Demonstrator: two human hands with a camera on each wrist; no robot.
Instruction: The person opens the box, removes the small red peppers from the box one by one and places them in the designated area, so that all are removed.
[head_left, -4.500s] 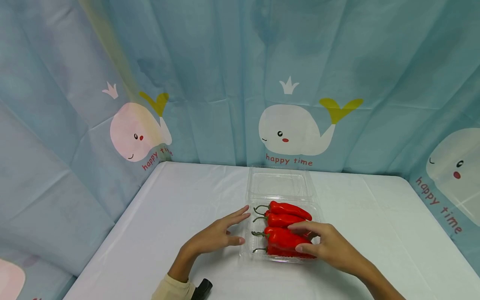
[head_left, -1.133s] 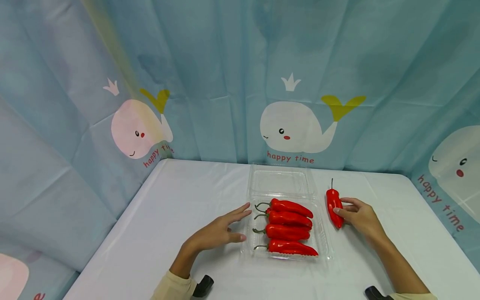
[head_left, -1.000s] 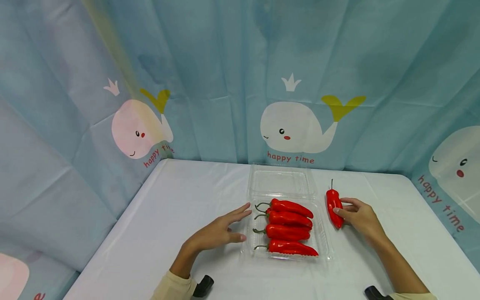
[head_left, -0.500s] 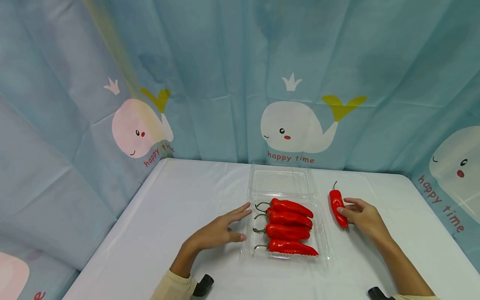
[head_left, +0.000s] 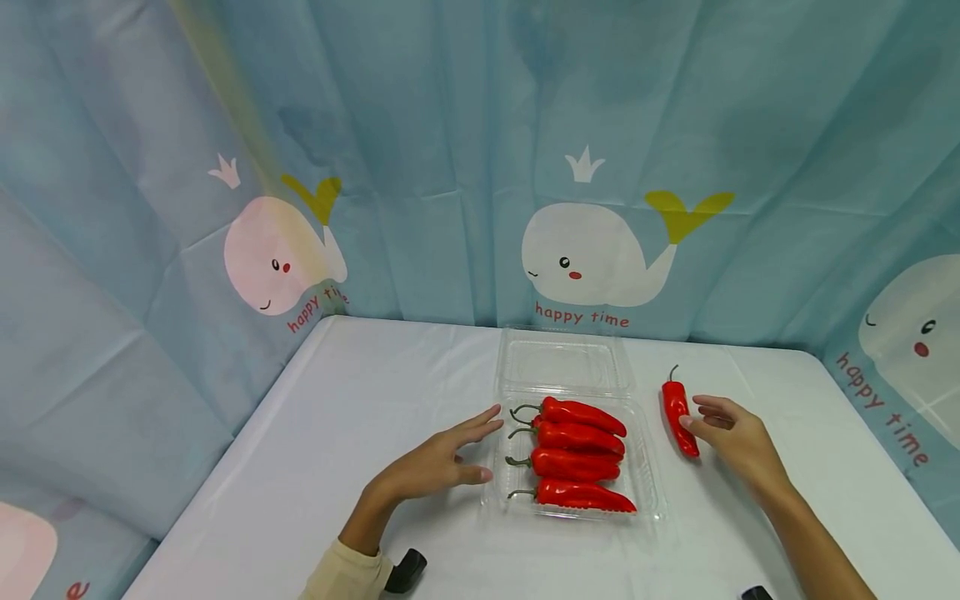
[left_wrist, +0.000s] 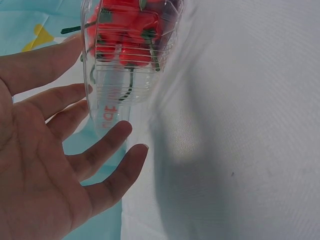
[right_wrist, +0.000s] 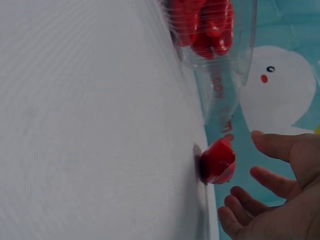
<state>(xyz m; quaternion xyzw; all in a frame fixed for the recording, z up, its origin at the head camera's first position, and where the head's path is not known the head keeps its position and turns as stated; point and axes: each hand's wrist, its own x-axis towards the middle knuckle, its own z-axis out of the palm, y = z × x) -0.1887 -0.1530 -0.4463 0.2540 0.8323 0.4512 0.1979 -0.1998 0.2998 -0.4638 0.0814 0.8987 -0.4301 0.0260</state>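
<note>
Single red pepper (head_left: 675, 408) is laid on tabletop (head_left: 412, 375), right of clear box (head_left: 642, 475), probably to be kept separate from peppers (head_left: 577, 462) inside. By right hand (head_left: 738, 440), just beside it, nothing is held; fingers are loosely spread. Left hand (head_left: 429, 472) is placed beside box, perhaps for steadying; its fingers are wide apart, nothing is gripped, touch cannot be told. Lid (head_left: 558, 367) is folded back, so inside can be reached.
</note>
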